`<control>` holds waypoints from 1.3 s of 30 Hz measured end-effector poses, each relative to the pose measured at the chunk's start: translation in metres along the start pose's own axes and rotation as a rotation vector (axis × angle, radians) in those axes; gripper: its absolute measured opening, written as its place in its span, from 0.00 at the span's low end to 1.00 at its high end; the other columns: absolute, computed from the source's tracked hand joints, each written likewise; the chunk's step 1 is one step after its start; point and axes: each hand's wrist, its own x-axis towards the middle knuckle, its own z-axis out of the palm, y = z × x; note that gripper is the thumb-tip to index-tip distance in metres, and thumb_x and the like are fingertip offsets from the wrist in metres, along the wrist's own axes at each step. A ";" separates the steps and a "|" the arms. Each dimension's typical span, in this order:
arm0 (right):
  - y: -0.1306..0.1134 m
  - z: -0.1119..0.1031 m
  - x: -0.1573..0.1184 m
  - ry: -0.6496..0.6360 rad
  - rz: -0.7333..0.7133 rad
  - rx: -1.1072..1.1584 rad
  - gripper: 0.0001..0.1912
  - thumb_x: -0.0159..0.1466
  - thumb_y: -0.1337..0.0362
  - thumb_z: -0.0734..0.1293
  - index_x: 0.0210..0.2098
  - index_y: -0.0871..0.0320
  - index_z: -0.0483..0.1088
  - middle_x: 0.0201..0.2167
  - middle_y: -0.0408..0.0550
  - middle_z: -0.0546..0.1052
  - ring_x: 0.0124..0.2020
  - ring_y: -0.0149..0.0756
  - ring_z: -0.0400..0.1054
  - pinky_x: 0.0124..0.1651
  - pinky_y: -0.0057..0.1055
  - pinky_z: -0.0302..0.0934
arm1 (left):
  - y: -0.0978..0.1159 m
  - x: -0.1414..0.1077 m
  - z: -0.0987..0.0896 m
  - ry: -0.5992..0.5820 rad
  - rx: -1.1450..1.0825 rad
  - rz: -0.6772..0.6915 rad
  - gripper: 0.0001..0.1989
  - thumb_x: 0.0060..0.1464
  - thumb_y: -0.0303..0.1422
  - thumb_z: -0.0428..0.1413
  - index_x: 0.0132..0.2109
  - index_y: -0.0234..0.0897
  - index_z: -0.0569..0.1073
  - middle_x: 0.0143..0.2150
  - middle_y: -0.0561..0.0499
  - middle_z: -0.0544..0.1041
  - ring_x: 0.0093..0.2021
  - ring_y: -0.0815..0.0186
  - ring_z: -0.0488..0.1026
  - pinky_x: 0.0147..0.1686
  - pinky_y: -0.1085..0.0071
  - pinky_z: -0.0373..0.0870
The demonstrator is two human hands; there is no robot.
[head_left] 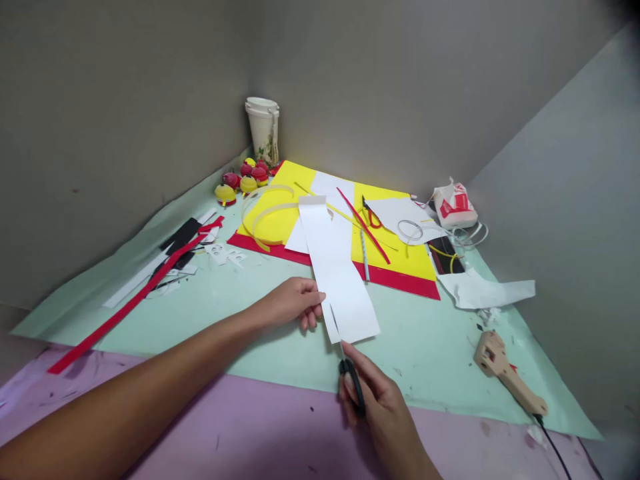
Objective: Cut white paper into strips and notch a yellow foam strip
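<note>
My left hand (304, 303) pinches the left edge of a long white paper strip (345, 280), which is held up toward me above the table. Black-handled scissors (356, 387) are gripped in my right hand (377, 400), with their blades at the near edge of the strip, close to its left side. One blade shows against the white surface. The strip's far end lies over the yellow sheets and has a short folded flap. My right fingers wrap through the scissor handles and partly hide them.
Red-edged yellow sheets (405, 260) lie mid-table with red-handled pliers (371, 215) and a red strip (364, 227). A tan glue gun (507, 373) rests at right. A long red strip (135, 300), black and white scraps, red-yellow balls (225, 195) and a white cup (263, 130) are left.
</note>
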 end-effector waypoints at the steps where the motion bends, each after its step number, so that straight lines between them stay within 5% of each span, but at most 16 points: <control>1: -0.001 0.001 -0.001 0.008 0.004 -0.005 0.32 0.61 0.50 0.68 0.61 0.56 0.65 0.22 0.38 0.66 0.19 0.26 0.56 0.24 0.27 0.56 | 0.000 0.000 0.000 0.003 0.000 -0.001 0.10 0.56 0.34 0.53 0.29 0.33 0.67 0.25 0.51 0.74 0.20 0.72 0.70 0.19 0.76 0.65; 22: -0.011 0.010 -0.004 0.077 -0.016 0.001 0.31 0.58 0.49 0.70 0.57 0.58 0.69 0.22 0.40 0.68 0.17 0.26 0.57 0.21 0.27 0.56 | 0.001 -0.003 0.001 -0.015 0.016 0.014 0.11 0.55 0.36 0.54 0.29 0.33 0.67 0.25 0.51 0.74 0.20 0.72 0.70 0.19 0.76 0.66; 39: 0.003 -0.001 -0.001 0.004 0.005 0.011 0.33 0.61 0.50 0.69 0.62 0.57 0.64 0.22 0.39 0.66 0.20 0.27 0.56 0.23 0.27 0.54 | 0.000 -0.001 0.000 -0.019 0.002 0.007 0.11 0.55 0.36 0.54 0.30 0.33 0.66 0.25 0.51 0.74 0.20 0.73 0.70 0.19 0.77 0.65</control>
